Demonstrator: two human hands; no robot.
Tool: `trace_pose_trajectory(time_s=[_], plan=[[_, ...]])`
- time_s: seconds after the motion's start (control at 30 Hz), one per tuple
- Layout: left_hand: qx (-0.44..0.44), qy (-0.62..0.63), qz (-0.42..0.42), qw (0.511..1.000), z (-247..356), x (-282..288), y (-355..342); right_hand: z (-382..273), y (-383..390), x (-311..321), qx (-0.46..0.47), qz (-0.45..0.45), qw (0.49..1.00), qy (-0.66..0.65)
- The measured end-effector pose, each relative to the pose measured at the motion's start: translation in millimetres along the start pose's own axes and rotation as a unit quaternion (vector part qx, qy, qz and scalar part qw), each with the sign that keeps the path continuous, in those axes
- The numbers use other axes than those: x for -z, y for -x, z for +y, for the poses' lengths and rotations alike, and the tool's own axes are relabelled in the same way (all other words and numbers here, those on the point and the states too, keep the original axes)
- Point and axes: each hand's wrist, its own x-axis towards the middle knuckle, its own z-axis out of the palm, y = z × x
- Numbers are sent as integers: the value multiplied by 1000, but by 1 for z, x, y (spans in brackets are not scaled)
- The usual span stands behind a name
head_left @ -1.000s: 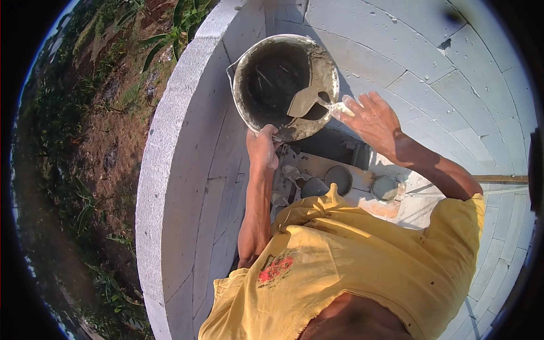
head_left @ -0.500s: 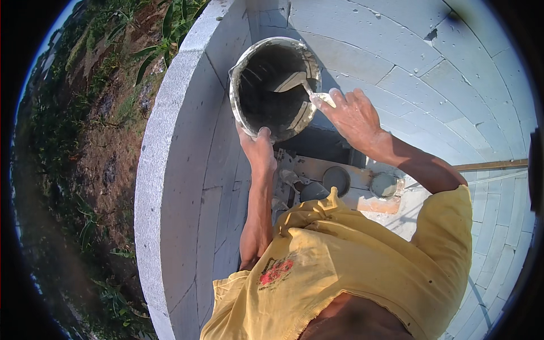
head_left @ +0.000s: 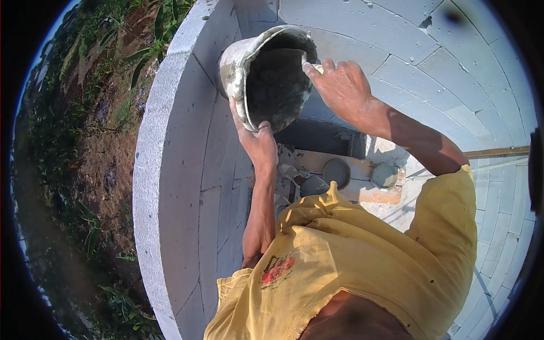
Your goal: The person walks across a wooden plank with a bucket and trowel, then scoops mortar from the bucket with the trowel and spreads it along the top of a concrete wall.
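Note:
A mortar-crusted bucket (head_left: 233, 71) is tilted, its mouth turned toward the right. My left hand (head_left: 256, 139) grips its lower rim, with the thumb on the near edge and the fingers along the outer wall. In my right hand (head_left: 343, 90) is the pale handle of a trowel (head_left: 304, 59), closed in the fingers at the bucket's right rim. The trowel's blade reaches inside the mouth, partly lost against the dark grey wet mortar (head_left: 275, 90) coating the interior.
Pale block walls (head_left: 187, 153) curve along the left and far side (head_left: 362, 39). Below the bucket lies a dark rectangular trough (head_left: 320, 139). A board (head_left: 362, 194) nearer me has round grey containers (head_left: 337, 171) by it. Plants and soil (head_left: 102, 147) lie beyond the left wall.
The bucket has tipped over to the right, showing more of its outer left wall. My right hand has shifted slightly up and left, and the trowel blade has turned inside the bucket.

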Motion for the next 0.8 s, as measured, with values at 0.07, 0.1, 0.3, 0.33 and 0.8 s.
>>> trace_pose_trajectory(time_s=[0.07, 0.1, 0.3, 0.33, 0.8], plan=[[-25, -45, -9, 999, 12, 4, 3, 3, -6, 14, -5, -34, 999, -23], [-53, -85, -17, 995, 15, 6, 4, 8, -7, 21, -16, -99, 993, -70], [1, -69, -60, 996, 10, 4, 12, 56, 17, -50, 19, -154, 947, -280], [9, -74, -72, 995, 13, 4, 16, 61, 26, -78, 56, -112, 931, -343], [324, 86, -7, 942, -32, 3, 18, 3, 74, -119, -139, -261, 495, -817]])
